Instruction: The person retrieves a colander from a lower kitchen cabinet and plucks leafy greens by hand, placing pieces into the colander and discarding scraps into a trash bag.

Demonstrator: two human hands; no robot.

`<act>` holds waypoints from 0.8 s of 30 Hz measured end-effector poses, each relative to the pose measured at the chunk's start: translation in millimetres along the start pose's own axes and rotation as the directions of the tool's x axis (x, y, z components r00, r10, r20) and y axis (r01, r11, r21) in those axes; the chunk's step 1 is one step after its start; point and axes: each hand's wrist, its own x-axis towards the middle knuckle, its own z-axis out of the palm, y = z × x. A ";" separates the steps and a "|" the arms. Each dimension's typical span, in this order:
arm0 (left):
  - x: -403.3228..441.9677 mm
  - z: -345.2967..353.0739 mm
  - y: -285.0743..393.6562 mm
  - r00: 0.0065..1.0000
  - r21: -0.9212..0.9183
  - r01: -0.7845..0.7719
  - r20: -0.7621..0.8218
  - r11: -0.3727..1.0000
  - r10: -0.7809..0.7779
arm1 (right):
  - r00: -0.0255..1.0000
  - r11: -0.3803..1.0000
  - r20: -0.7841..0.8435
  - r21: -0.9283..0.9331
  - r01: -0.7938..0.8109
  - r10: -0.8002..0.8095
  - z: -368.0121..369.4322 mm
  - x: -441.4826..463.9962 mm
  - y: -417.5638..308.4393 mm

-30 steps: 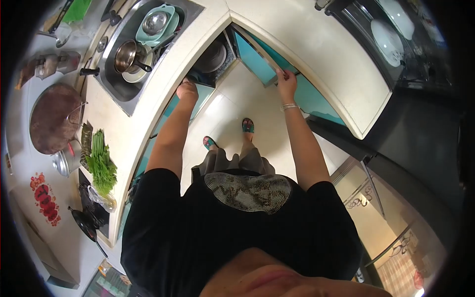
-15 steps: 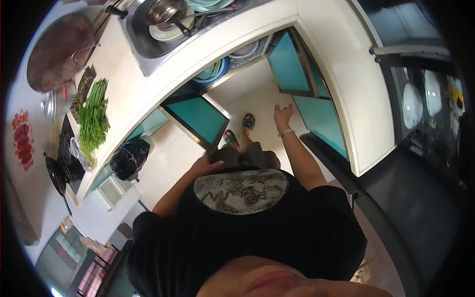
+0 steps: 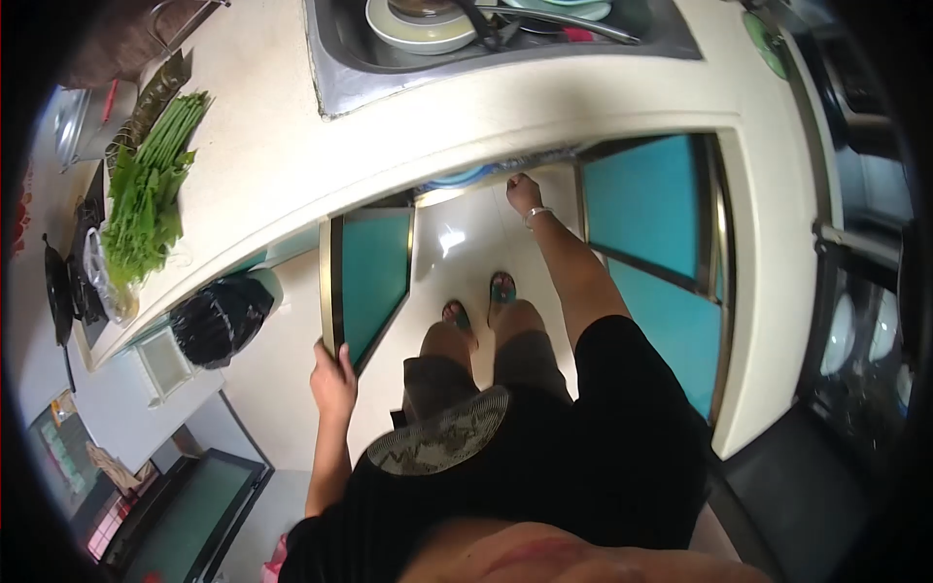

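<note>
My left hand (image 3: 333, 381) is closed on the outer edge of the left teal cabinet door (image 3: 374, 272), which stands swung out from under the counter. My right hand (image 3: 523, 194) reaches to the front of the open cabinet, its fingers curled; what they hold, if anything, is hidden. Just left of it, partly under the counter edge, a blue basin (image 3: 457, 179) shows inside the cabinet. The right teal door (image 3: 646, 199) also stands open, to the right of my right arm.
Above the counter (image 3: 428, 121) is a sink (image 3: 355, 85) with a bowl (image 3: 418, 29) and other dishes. Green vegetables (image 3: 155, 189) lie at the left. A black bag (image 3: 224, 319) hangs at the lower left. A dish rack with white plates (image 3: 838, 332) stands at the right.
My left hand has moved left onto the door's edge, and that door is swung further left. My right hand has moved forward to the cabinet opening and its fingers have curled. The view has shifted.
</note>
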 end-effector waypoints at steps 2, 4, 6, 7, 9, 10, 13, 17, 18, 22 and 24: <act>0.7 0.3 -0.5 0.997 -0.020 0.069 0.019 0.997 -0.069 | 0.930 0.951 -0.208 -0.136 0.278 -0.302 38.7 60.7 -3.2; 1.7 1.7 -5.8 0.999 -0.075 0.052 0.006 0.996 -0.051 | 0.860 0.893 -0.265 -0.248 0.376 -0.436 56.5 103.8 -10.5; 4.1 0.2 -4.0 0.996 -0.107 0.092 0.006 0.990 -0.092 | 0.902 0.886 -0.173 -0.330 0.326 -0.396 69.9 120.5 -4.6; 4.5 0.1 -5.0 0.994 -0.092 0.111 0.009 0.990 -0.111 | 0.923 0.879 -0.122 -0.372 0.299 -0.365 74.3 120.0 4.4; 5.4 2.0 -10.9 0.993 -0.084 0.118 0.009 0.989 -0.118 | 0.938 0.867 -0.087 -0.418 0.272 -0.336 74.8 108.5 24.2; 7.7 3.0 -10.8 0.991 -0.086 0.136 0.009 0.987 -0.136 | 0.939 0.863 -0.082 -0.429 0.268 -0.333 73.1 101.9 32.9; 9.2 -2.3 -9.2 0.992 -0.061 0.125 0.035 0.990 -0.123 | 0.937 0.849 -0.070 -0.449 0.278 -0.343 60.0 89.2 48.2; 10.0 0.2 -9.5 0.996 -0.076 0.089 -0.004 0.993 -0.089 | 0.934 0.832 -0.055 -0.474 0.287 -0.353 36.3 83.0 47.2; 11.2 -0.7 -8.0 0.995 -0.077 0.096 -0.002 0.992 -0.097 | 0.934 0.826 -0.048 -0.485 0.288 -0.354 29.9 84.6 45.7; 11.2 -1.6 -9.8 0.996 -0.070 0.087 0.024 0.994 -0.086 | 0.928 0.803 -0.034 -0.513 0.303 -0.371 8.7 94.6 36.4; 11.2 -1.9 -9.3 0.997 -0.070 0.072 0.021 0.995 -0.071 | 0.923 0.785 -0.024 -0.534 0.313 -0.385 2.1 100.3 31.0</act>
